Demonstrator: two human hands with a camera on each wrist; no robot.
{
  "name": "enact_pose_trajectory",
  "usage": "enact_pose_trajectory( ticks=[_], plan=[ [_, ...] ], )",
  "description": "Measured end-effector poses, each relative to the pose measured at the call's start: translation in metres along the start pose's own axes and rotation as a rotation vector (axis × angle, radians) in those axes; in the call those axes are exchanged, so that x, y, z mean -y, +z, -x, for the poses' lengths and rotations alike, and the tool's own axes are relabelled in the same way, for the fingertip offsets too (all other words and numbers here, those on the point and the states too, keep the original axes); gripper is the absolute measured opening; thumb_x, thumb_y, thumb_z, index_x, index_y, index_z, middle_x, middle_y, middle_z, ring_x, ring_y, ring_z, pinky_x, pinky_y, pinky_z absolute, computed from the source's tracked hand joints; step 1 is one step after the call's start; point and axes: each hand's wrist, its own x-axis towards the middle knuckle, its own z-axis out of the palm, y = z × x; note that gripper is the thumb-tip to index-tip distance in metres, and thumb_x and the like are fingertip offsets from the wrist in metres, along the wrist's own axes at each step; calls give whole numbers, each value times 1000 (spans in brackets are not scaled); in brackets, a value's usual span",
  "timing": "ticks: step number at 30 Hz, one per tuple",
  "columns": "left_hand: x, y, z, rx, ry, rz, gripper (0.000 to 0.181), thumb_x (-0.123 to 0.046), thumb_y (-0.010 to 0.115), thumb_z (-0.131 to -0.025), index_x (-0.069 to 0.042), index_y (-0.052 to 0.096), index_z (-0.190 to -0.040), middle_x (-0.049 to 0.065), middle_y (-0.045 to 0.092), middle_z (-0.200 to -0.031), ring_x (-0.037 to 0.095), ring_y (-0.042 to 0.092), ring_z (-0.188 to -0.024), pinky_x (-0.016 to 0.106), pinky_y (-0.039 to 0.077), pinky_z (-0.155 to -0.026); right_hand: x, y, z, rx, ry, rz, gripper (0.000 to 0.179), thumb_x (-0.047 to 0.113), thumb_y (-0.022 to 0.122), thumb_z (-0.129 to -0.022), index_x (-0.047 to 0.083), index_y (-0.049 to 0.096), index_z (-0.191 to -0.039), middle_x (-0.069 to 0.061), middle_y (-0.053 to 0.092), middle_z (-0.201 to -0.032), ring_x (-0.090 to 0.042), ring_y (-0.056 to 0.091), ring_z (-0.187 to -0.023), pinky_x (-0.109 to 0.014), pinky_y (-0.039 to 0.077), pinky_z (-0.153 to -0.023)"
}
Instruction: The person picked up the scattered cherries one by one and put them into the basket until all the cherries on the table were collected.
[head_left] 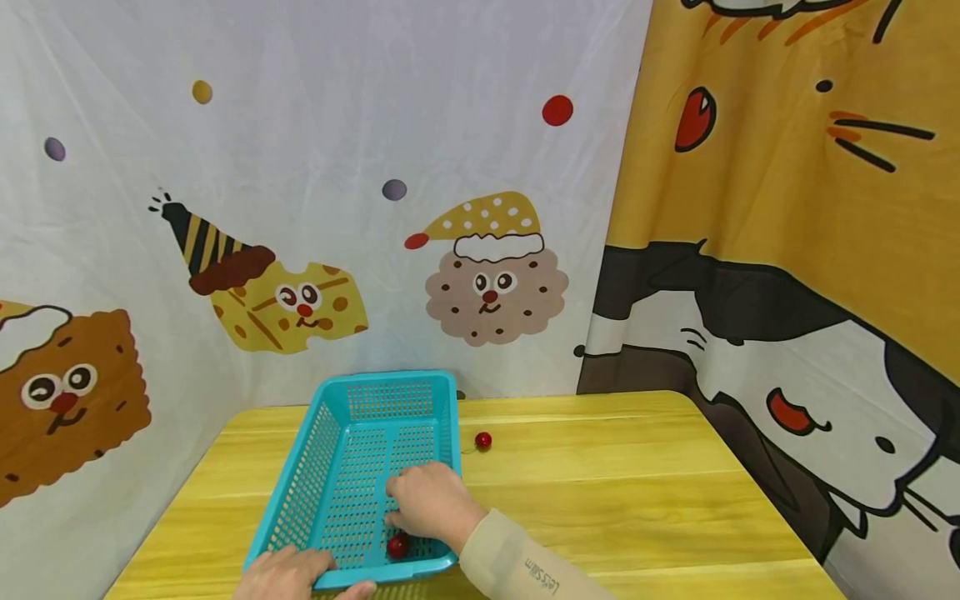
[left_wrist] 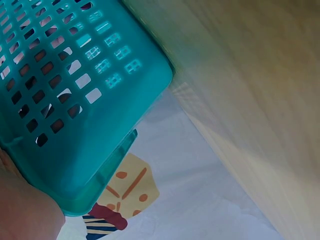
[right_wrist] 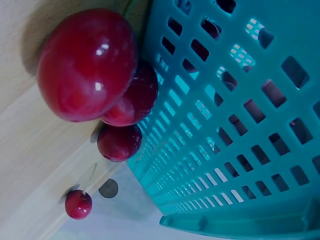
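A turquoise perforated plastic basket [head_left: 390,575] stands on the table, one long wall close up in the right wrist view. My left hand [head_left: 288,575] grips its near rim at the left corner. My right hand [head_left: 435,500] reaches over the right rim into the basket, thumb and fingers apart, nothing visible between them. Just below it, inside the near end, lies a dark red cherry [head_left: 398,546]. Outside the right wall another cherry [head_left: 483,441] with a stem rests on the table. In the right wrist view several cherries [right_wrist: 87,65] lie along that wall.
The yellow wood-grain table [head_left: 615,492] stretches to the right of the basket. Behind it hangs a white cloth [head_left: 315,167] with cartoon food prints, and at the right a patterned curtain [head_left: 795,208] with cartoon animals.
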Motion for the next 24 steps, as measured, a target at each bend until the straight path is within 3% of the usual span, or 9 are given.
enact_pose_trajectory(
  ticks=[8,16,21,24],
  plan=[
    [2,-2,-1,-2,28,-2,60,-81,81,-70,-40,38,-60,-23,20,-57,-3,17,-54,22,20,-56,-1,1,1,-35,-11,-6,32,56,77,-95,33,77,-117,16,78,-105,-2,71,-92,-27,58,-91],
    [1,-5,-3,53,26,-22,52,-83,79,-71,-40,50,-63,-25,29,-57,-3,23,-54,22,26,-55,-3,-1,3,-82,-26,-66,32,53,72,-100,35,74,-127,17,77,-124,-3,74,-108,-28,59,-95],
    [0,-7,-4,88,-1,-32,49,-85,78,-71,-39,59,-66,-25,40,-58,-3,28,-54,24,32,-55,-8,-4,6,-207,-69,-197,28,43,70,-104,29,75,-127,14,78,-116,0,72,-97,-21,57,-84],
    [0,-7,-4,86,-4,-34,50,-85,78,-71,-39,58,-66,-25,38,-58,-3,28,-54,24,32,-56,-11,-5,8,-275,-88,-331,25,36,69,-106,24,75,-127,10,78,-115,1,71,-95,-17,55,-80]
  ],
)
